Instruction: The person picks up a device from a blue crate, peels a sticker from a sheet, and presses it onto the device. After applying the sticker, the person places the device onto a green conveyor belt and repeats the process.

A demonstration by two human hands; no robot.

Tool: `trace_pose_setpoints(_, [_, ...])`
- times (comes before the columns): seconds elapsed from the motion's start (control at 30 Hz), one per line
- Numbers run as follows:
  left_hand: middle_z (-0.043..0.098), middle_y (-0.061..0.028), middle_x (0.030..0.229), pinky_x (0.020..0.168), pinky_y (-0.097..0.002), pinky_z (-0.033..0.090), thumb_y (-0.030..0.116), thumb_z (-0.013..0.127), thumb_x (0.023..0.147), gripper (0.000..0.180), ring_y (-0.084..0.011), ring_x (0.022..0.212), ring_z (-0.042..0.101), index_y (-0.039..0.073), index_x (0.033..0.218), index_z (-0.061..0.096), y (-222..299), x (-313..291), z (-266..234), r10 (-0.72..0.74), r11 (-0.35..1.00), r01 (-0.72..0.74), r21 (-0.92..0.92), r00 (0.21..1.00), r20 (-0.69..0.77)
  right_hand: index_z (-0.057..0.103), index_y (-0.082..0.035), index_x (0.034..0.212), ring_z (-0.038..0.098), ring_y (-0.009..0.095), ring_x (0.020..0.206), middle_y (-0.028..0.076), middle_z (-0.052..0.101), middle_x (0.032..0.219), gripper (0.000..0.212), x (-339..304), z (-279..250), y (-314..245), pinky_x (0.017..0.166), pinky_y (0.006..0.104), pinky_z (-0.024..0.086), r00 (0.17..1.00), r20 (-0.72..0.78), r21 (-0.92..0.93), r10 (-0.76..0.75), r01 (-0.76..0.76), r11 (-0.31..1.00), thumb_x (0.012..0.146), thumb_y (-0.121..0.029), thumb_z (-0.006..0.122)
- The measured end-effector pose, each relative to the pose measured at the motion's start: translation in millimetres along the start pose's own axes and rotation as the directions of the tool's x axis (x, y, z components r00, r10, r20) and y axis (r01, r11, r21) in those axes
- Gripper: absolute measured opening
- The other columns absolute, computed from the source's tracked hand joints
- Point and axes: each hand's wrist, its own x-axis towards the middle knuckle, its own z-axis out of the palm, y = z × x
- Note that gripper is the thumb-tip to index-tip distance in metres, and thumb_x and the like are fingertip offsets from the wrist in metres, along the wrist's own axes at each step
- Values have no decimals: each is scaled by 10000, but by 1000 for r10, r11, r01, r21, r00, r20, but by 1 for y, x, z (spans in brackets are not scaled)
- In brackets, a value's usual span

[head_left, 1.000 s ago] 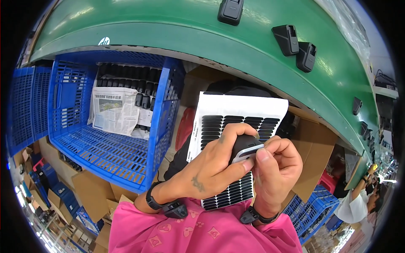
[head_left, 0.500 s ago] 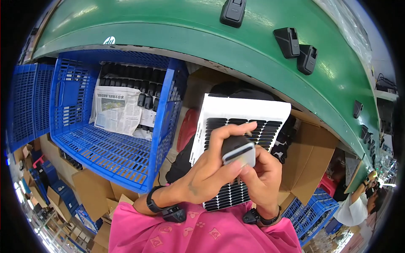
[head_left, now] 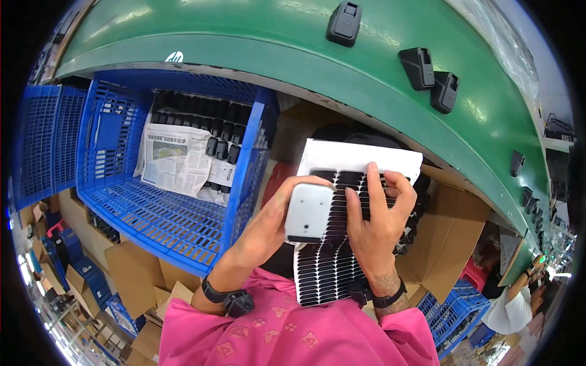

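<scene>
My left hand (head_left: 259, 232) is closed around a small boxy device (head_left: 308, 212), its pale grey face turned up and a black strip along its near end. A white sheet of black oblong stickers (head_left: 366, 152) lies over my lap, under and beside both hands. Over the sheet's right part is my right hand (head_left: 379, 229), its index finger stretched forward and its thumb apart. The right fingertips are at the stickers; whether they press on one I cannot tell. Nothing shows between them.
A blue plastic crate (head_left: 229, 213) at left holds rows of black devices and newspaper (head_left: 174, 155). Ahead runs a green bench (head_left: 244, 36) with several black devices (head_left: 418, 68). An open cardboard box (head_left: 448, 235) stands right of my lap. Another person (head_left: 513, 308) is at far right.
My hands have moved apart. The device went left in my left hand and now shows its pale face upward. My right hand has let go of it and moved over the sticker sheet.
</scene>
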Motion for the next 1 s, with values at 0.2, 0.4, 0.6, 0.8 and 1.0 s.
trace_pose_setpoints(0.2, [549,-112,1117,836,-295,473,766,202,865,924,-159,988,573,-14,1336,359,-4,3,8,-2,997,-2,-84,999,-48,659,-21,1050,478,278,1024,124,529,1095,301,-2,4,-4,845,359,410,999,-41,16,29,-28,999,763,-71,738])
trace_pose_setpoints(0.4, [539,-113,1127,849,-296,466,753,262,868,911,-159,993,565,-21,1340,351,-7,8,6,6,998,-9,-68,999,-49,616,-26,925,480,271,1023,116,538,1074,167,1,11,-7,888,367,390,986,-62,134,157,-147,980,790,-66,706])
trace_pose_setpoints(0.6, [538,-108,1108,865,-294,458,715,402,861,885,-155,987,559,-40,1322,359,-9,14,6,26,996,-29,-84,999,-40,580,-23,1008,518,249,974,117,544,1030,275,-5,6,1,825,331,425,992,-108,250,71,-42,967,771,-30,721])
trace_pose_setpoints(0.8, [555,-113,1072,845,-290,470,681,444,865,848,-157,962,573,-40,1306,376,-12,17,6,27,994,-31,-104,999,-40,637,1,1026,525,251,977,128,485,1094,289,-10,5,1,839,328,438,989,-82,137,127,-115,984,766,-65,745])
trace_pose_setpoints(1.0, [557,-114,1070,837,-289,477,680,462,856,851,-157,973,577,-43,1298,383,-13,17,9,20,996,-23,-85,999,-46,637,-3,937,533,237,958,113,524,1046,190,-4,8,-3,827,318,436,983,-105,195,150,-128,972,772,-35,725])
